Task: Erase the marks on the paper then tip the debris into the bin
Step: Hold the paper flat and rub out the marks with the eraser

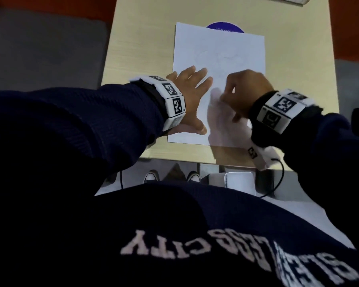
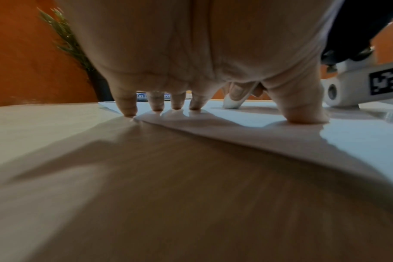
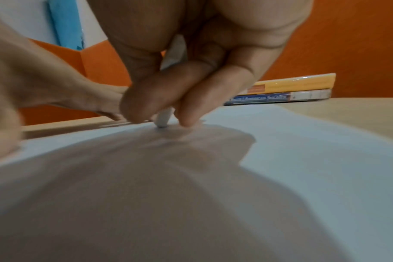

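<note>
A white sheet of paper [image 1: 220, 65] lies on the pale wooden table [image 1: 141, 48], with faint marks near its middle. My left hand [image 1: 190, 90] lies flat with spread fingers on the paper's left edge, its fingertips [image 2: 129, 111] pressing down. My right hand [image 1: 244, 90] pinches a white eraser [image 3: 163, 120] whose tip touches the paper; the same eraser [image 2: 232, 104] shows past the left thumb. A white bin [image 1: 239, 180] stands on the floor below the table's near edge.
A purple round sticker [image 1: 224, 27] peeks out from under the paper's far edge. Stacked books [image 3: 287, 92] lie at the table's far end. A potted plant [image 2: 67, 39] stands by the orange wall. Shoes [image 1: 151, 176] and a black cable [image 1: 278, 181] show under the table.
</note>
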Demonstrator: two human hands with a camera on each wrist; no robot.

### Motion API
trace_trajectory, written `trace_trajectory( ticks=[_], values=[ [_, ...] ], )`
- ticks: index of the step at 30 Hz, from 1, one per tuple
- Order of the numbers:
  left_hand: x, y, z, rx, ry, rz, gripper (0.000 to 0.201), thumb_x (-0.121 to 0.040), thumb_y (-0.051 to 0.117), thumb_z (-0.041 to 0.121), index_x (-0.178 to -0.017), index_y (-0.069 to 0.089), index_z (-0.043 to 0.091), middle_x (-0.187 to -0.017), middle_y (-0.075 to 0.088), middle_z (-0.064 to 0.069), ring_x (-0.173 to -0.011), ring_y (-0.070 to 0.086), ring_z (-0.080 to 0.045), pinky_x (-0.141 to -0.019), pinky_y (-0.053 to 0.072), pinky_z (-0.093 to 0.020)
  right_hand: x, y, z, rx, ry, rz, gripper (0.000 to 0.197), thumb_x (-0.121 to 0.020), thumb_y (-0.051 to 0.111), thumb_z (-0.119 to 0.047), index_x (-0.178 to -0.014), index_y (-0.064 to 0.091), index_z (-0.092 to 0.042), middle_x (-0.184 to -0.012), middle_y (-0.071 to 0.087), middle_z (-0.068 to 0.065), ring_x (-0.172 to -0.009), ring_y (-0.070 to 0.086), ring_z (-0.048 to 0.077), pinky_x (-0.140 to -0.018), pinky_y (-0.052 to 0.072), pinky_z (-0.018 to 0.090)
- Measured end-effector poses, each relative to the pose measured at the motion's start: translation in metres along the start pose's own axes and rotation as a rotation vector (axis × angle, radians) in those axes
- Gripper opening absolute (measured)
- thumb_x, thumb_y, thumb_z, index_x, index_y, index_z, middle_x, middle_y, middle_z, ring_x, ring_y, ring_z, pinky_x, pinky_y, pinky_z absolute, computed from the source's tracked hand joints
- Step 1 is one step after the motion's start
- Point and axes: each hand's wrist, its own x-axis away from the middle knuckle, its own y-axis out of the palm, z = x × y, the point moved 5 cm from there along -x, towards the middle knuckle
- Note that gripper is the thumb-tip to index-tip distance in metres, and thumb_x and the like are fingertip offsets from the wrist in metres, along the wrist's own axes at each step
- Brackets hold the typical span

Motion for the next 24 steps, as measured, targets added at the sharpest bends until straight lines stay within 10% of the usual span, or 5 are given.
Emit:
trace_trajectory(
  ticks=[11, 15, 24],
  values=[
    [0.0, -0.001, 0.0, -0.033, -0.007, 0.016, 0.12, -0.066, 0.062, 0.074, -0.152, -0.003, 0.021, -0.159, -0.01, -0.004, -0.145, -0.008, -0.027, -0.115, 0.01, -0.051, 0.018, 0.021, -0.011, -0.001, -0.015, -0.089, 0.018, -0.091, 0.054, -0.021, -0.084, 0.064, -0.008, -0.082, 0.067, 0.008, -0.061, 0.07, 0.032, -0.055, 0.05, 0.033],
    [-0.002, 0.0, -0.001, -0.014, 0.018, 0.002, 0.114, -0.065, 0.058, 0.079, -0.15, -0.003, 0.034, -0.159, -0.011, -0.005, -0.145, -0.007, -0.029, -0.113, 0.009, -0.054, -0.004, -0.005, -0.001, 0.018, 0.084, 0.013, 0.015, -0.089, 0.054, -0.021, -0.08, 0.06, -0.011, -0.086, 0.069, 0.009, -0.07, 0.07, 0.032, -0.068, 0.055, 0.035],
    [0.001, -0.004, 0.001, -0.015, 0.019, -0.004, 0.113, -0.065, 0.059, 0.078, -0.15, -0.002, 0.035, -0.159, -0.011, -0.004, -0.145, -0.007, -0.029, -0.113, 0.01, -0.054, -0.009, -0.009, 0.005, 0.025, 0.149, 0.029, 0.028, -0.089, 0.051, -0.018, -0.061, 0.049, -0.015, -0.054, 0.06, 0.002, -0.045, 0.068, 0.021, -0.05, 0.047, 0.026]
  ],
)
